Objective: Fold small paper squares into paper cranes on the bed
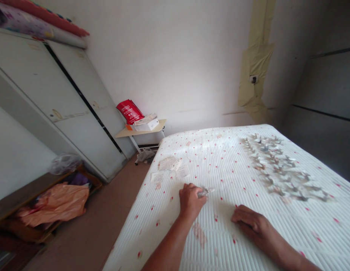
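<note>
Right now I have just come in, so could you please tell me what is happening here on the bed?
A person's left hand pinches a small crumpled-looking paper piece above or on the spotted white bedcover. The right hand rests nearby, loosely curled; nothing shows in it. Beyond the left hand lie some printed paper pieces. Further to the right, many small paper-like shapes stand in rough rows, too blurred to make out in detail.
</note>
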The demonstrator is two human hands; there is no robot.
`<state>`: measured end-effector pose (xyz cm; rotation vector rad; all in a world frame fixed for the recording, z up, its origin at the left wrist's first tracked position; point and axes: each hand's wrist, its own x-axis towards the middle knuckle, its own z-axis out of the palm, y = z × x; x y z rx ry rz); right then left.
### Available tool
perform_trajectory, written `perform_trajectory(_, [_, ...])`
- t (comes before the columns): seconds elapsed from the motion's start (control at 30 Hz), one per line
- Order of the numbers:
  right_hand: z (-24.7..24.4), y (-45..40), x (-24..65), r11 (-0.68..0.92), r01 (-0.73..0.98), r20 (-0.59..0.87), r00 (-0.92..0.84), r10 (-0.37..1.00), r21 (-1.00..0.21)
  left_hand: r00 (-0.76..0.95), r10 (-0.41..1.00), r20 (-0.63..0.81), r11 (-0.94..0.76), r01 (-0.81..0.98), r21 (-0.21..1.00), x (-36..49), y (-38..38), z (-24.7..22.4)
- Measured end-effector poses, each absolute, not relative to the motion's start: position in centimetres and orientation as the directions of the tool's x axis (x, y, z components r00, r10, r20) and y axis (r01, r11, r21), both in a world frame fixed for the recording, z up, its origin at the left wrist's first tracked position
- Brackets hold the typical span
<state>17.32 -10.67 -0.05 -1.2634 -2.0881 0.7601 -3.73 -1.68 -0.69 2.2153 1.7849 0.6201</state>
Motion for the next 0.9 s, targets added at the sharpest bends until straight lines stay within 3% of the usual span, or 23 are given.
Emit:
perform_trajectory(0.23, [-0.38,-10.47,17.39,0.400,0.555,0.213,-0.370,0.904,-0.730,0.134,0.985,0.106,-0.166,0.891,0.423,-3.46,-1.65,0.08])
perform_trajectory(0.67, [-0.14,-10.56,17.28,0.401,0.573,0.194,-0.387,0.901,-0.715,0.148,0.982,0.116,-0.185,0.870,0.457,-3.82,-1.13,-0.47])
perform_trajectory(0.9, [-0.17,-10.44,17.27,0.399,0.586,0.188,-0.388,0.902,-0.706,0.165,0.976,0.144,-0.210,0.891,0.403,-3.59,-1.32,-0.59])
